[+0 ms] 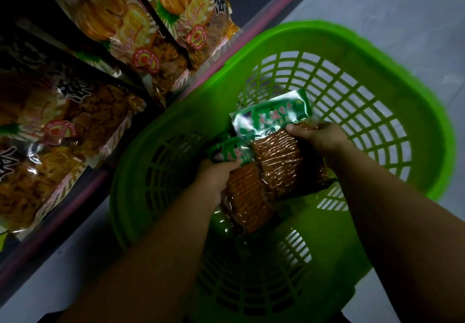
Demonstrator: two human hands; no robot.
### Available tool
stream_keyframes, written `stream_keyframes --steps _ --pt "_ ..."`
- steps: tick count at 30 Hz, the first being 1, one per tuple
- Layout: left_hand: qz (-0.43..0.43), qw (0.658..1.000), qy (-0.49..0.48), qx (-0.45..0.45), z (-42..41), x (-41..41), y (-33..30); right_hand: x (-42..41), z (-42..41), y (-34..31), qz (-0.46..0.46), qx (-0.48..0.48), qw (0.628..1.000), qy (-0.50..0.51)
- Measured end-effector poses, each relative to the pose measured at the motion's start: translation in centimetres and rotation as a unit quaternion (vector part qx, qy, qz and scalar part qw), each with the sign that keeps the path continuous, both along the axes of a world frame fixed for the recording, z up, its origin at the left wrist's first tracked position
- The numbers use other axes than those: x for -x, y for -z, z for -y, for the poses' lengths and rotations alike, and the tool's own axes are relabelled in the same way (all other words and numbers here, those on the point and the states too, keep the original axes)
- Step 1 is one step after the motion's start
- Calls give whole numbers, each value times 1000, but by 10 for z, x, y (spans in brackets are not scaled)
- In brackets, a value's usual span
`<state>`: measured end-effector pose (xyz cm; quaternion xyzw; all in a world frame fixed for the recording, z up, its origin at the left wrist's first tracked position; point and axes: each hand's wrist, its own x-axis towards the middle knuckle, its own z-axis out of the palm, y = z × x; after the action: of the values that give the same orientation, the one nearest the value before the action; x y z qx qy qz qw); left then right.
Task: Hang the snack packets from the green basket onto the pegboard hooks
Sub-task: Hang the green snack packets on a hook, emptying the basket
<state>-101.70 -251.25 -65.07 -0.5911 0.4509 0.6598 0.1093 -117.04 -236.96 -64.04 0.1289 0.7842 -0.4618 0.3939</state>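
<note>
Both hands are down inside the green slatted plastic basket point(377, 53), which stands on a pale floor beside a low shelf edge. The right hand point(319, 137) is closed over the upper packet, a clear-bodied snack packet with a green foil header and ridged orange-brown contents point(274, 151), thumb on its face near the join of header and body. The left hand point(214, 179) is pinched on the lower snack packet of the same kind point(246, 196), gripping at its green header end. Each packet's long axis runs diagonally, header toward the far left, body toward the wearer's right; the upper packet overlaps the lower one and they touch. The header ends, where a hang hole would be, point toward the shelving; no hole can be made out. No pegboard hooks are in view, so the lift must carry the packets up and out of frame. Large pumpkin-printed snack bags point(105, 20) lie on the shelf at left, apart from the basket. The film looks glossy and probably slippery.
</note>
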Motion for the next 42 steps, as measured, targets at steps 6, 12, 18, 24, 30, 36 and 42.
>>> stream_keyframes --steps 6,12,18,24,30,36,42 --pt "-57 954 -54 290 1 5 -52 1 16 -49 -111 89 989 41" --pt "-100 946 -57 302 5 -36 -189 -16 -7 -174 -100 187 977 20" --pt "-185 914 -122 340 0 -41 -413 -35 -1 -390 -128 168 977 -29" --pt "-250 864 -180 399 20 -54 -662 -47 42 -628 -147 295 942 -70" --pt "-308 753 -261 519 59 -126 -851 -89 111 -817 -312 433 829 -163" --pt "-321 660 -220 643 82 -190 -976 -143 167 -931 -392 554 699 -226" --pt "-369 623 -203 659 108 -237 -1043 -193 210 -1003 -407 621 602 -295"
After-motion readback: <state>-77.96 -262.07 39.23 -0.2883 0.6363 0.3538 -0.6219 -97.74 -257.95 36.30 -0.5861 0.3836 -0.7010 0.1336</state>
